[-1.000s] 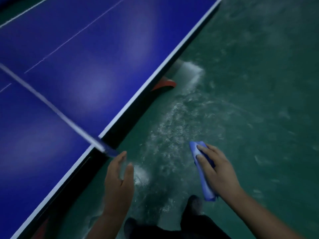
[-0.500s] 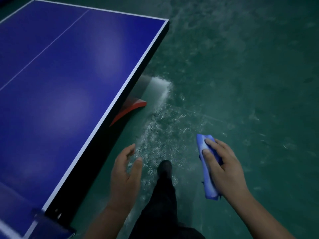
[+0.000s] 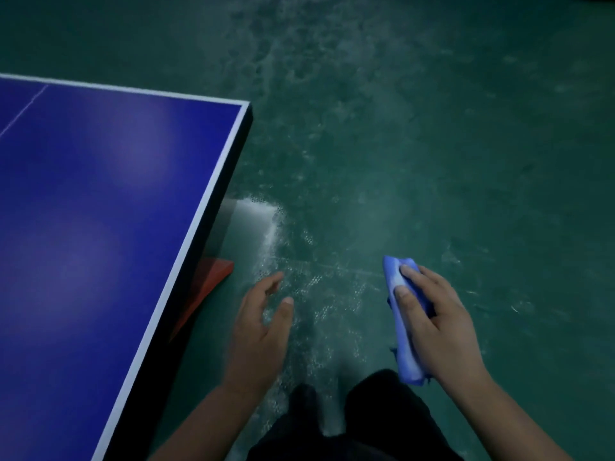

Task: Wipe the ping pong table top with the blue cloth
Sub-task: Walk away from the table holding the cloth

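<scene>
- Green floor [image 3: 432, 144] fills most of the view, scuffed pale w/ a whitish patch near the table's corner. Nothing to do there, just footing; dark trouser legs [image 3: 349, 424] at the bottom, so the person is standing beside the table, not over it.
- Ping pong table top [image 3: 100, 227] on the left, blue w/ white edge line, its far corner in view. No cloth on it yet, so I'd judge the wipe here is not begun. Best approach: lay the cloth flat near the white edge, then long overlapping passes parallel to that edge, working inward.
- Red table foot [image 3: 213, 277] pokes out under the edge, so mind the toes when stepping in.
- Right hand [image 3: 432, 324] grips the blue cloth [image 3: 399, 327], fingers wrapped over it; both are off the table, over the floor, well apart from the edge. Cloth looks folded or bunched into a long pad, though the blur makes it hard to say. A flatter pad would cover more per pass.
- Left hand [image 3: 263, 324] holds nothing, fingers relaxed and spread, near the table edge but not touching. Could brace on the rim while the right reaches across.
</scene>
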`<state>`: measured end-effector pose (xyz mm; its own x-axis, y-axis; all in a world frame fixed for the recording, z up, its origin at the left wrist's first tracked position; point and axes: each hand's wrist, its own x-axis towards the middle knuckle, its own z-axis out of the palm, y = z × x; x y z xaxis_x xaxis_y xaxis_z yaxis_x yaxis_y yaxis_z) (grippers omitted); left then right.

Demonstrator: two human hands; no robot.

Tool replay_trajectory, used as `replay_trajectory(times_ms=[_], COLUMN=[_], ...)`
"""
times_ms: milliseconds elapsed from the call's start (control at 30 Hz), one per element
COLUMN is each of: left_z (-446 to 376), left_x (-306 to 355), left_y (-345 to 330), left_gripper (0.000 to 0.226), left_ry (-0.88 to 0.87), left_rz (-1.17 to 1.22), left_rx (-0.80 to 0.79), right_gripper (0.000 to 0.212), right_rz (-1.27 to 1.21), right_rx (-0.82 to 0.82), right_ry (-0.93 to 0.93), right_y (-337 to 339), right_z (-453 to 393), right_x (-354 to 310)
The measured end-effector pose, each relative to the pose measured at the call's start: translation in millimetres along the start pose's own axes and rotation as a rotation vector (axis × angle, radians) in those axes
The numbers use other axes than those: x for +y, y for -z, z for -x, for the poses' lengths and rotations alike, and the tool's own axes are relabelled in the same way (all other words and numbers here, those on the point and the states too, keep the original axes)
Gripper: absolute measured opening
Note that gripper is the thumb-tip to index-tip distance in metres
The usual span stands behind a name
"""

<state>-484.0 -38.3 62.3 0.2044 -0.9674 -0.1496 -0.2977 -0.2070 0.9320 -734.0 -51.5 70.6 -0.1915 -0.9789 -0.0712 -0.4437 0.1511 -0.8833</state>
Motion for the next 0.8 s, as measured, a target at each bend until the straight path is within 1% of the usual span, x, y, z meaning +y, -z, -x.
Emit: replay_trajectory(times_ms=[167,267,333,400,467,567,667,767,800], left_z=[-123,-196,-242,-286,-332,-398,-469,-546,-575], left_x=[36,57,74,96,115,140,152,150,150], left_y=[-70,-116,-142,-161,-175,-185,-186,-186,-187], left_gripper=[0.034,0.035,0.036,0.037,0.039,0.042,0.04,0.03,0.031], left_ry=[-0.042,-0.049,-0.015,0.003,-0.013,-0.036,-0.026,0.021,0.042], left_rz=[-0.01,-0.032,-0.024,-0.021,-0.034,-0.051,-0.059,-0.051,-0.032], left_rx=[-0.095,-0.097,-0.056,-0.013,0.004,0.035,0.119,0.196,0.213], right_gripper=[0.048,0.04,0.037,0.039,0.041,0.037,0.041,0.04,0.04], right_rz=[0.014,-0.005,-0.017,-0.012,-0.01,-0.028,-0.041,-0.043,-0.039], right_rx=[0.086,0.074,0.021,-0.006,-0.042,-0.108,-0.139,-0.188,-0.208], right_ry=[-0.027,-0.024,-0.035,-0.017,0.01,-0.005,0.013,0.053,0.056], right_y=[19,29,37,45,52,54,39,8,-5], right_z=[-119,-203,-261,-319,-379,-466,-549,-632,-661], right_x=[9,16,14,6,-3,-20,-42,-57,-61])
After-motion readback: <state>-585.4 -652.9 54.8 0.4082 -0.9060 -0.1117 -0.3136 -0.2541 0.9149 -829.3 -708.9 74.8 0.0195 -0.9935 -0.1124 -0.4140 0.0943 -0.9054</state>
